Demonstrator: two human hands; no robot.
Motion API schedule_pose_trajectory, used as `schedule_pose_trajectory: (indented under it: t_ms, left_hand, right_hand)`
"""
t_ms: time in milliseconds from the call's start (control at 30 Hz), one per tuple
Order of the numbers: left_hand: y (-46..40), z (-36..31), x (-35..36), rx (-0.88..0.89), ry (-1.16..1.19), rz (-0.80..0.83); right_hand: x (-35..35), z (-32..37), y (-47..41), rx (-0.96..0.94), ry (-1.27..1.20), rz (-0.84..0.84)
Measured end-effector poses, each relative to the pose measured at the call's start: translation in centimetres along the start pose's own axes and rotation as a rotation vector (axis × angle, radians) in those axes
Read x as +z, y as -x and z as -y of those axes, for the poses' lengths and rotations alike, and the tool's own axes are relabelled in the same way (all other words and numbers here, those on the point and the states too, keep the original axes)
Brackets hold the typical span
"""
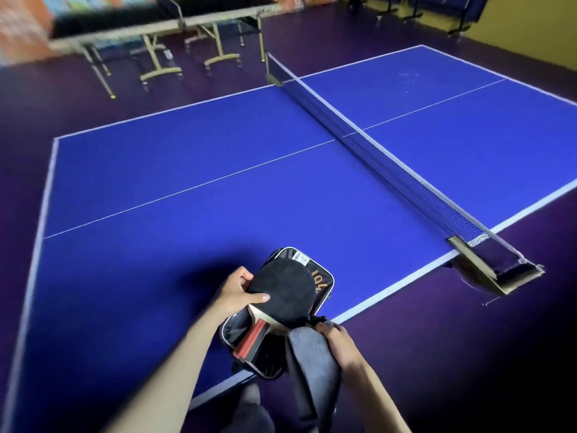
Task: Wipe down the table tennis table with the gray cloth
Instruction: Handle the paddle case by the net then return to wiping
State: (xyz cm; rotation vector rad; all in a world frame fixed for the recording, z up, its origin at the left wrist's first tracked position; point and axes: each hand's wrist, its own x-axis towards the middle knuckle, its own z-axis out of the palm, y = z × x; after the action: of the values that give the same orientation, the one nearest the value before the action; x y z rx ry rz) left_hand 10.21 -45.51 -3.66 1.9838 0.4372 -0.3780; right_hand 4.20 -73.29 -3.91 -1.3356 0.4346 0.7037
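The left hand (239, 292) grips the black paddle (282, 292) head, thumb on top. Beneath it an unzipped paddle case (321, 281) lies on the blue bench (187, 189). The right hand (338, 342) clutches the gray cloth (309, 354) beside the case's near end.

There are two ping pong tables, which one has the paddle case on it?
The near blue table tennis table, where the left hand holds a black paddle over the open case. The far dark folding table shows none.
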Motion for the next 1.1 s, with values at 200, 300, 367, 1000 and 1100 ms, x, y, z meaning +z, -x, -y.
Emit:
schedule_pose_trajectory:
  t_ms: [200, 300, 367, 1000, 1100]
  left_hand:
    - [5.4, 6.4, -7.6, -0.031, -0.003, -0.042]
    - [7.2, 10.2, -11.8, -0.052, -0.014, -0.039]
    - [8.0, 13.1, -14.9, -0.046, -0.026, -0.031]
    - [14.1, 37.0, -35.8, 0.039, -0.18, 0.208]
    - [14.0, 39.4, -36.5, 0.027, -0.179, 0.219]
  right_hand:
    - [8.8, -4.7, 1.1, 0.061, 0.016, 0.049]
    - [13.6, -7.0, 1.8, 0.081, 0.055, 0.036]
    - [17.1, -8.6, 2.3, 0.088, 0.061, 0.025]
    - [48.9, -28.8, 9.0, 0.302, 0.159, -0.227]
    - [51.0, -30.7, 8.3, 0.334, 0.167, -0.24]
